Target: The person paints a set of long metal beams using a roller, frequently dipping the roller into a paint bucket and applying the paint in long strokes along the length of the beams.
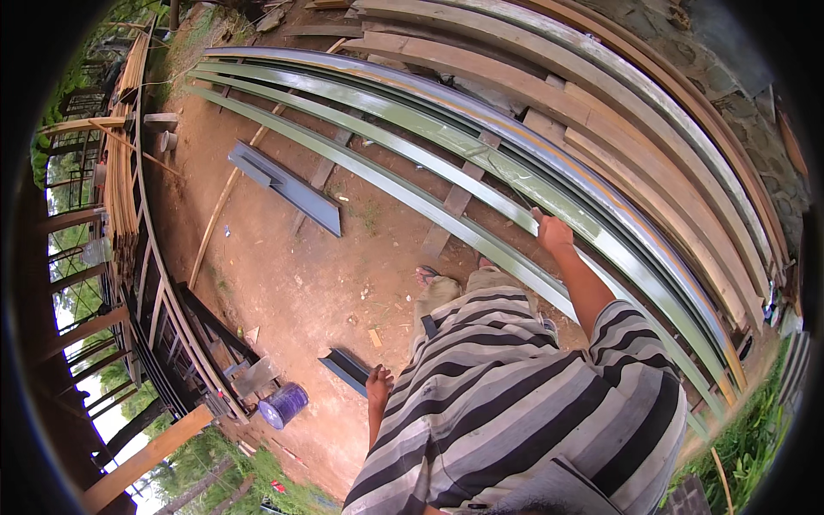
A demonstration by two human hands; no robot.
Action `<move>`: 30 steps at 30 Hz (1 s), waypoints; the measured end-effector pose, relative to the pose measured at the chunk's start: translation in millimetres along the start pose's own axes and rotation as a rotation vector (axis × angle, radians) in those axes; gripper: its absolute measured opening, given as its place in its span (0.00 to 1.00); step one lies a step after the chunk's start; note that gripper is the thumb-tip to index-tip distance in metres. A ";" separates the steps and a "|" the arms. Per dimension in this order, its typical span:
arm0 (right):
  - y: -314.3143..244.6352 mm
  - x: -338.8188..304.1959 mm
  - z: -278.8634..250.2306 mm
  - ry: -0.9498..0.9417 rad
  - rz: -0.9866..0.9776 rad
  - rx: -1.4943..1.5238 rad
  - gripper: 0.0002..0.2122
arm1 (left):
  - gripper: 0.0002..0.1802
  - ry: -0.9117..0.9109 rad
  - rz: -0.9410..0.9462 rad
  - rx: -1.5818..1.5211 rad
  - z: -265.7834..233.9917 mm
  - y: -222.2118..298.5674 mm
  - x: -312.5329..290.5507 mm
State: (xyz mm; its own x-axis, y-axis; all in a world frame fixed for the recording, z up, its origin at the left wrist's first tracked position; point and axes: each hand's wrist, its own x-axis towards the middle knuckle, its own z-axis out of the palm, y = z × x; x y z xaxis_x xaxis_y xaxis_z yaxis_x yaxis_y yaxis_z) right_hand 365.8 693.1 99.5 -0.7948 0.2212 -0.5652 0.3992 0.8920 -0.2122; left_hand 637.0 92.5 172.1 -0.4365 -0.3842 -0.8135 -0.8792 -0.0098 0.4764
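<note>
My right hand is closed above the long green metal channels. From its fist a thin dark rod reaches forward over the green strips; I cannot make out what its far end is. Under and beside this hand run a narrow green channel and a wider green channel, lying side by side across wooden cross-pieces. My left hand hangs low by my side, its fingers loosely bent and apart, with nothing seen in them. It is nearest to a short dark grey metal channel on the dirt ground.
Beyond the green channels lie stacked wooden planks. A grey-blue metal piece rests on the ground ahead, near a long thin pole. To the left are a purple bucket, a timber frame and stacked boards.
</note>
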 end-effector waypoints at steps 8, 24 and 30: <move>140.5 -147.2 23.7 -0.035 0.138 -0.119 0.27 | 0.30 -0.060 0.033 0.150 12.5 49.4 11.4; -153.8 53.0 10.5 0.043 -0.149 0.202 0.25 | 0.28 0.018 0.049 -0.022 -14.7 -22.1 -12.2; -252.6 128.3 26.4 0.064 -0.070 0.249 0.21 | 0.20 0.147 -0.067 -0.102 -20.2 -56.2 -74.5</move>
State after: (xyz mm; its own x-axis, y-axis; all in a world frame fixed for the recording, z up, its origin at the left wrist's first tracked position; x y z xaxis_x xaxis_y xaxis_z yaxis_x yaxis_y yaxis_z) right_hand 175.1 485.8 59.5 -0.8482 0.1941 -0.4928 0.4366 0.7831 -0.4430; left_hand 722.8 103.0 212.7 -0.3384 -0.5098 -0.7910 -0.8781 -0.1310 0.4601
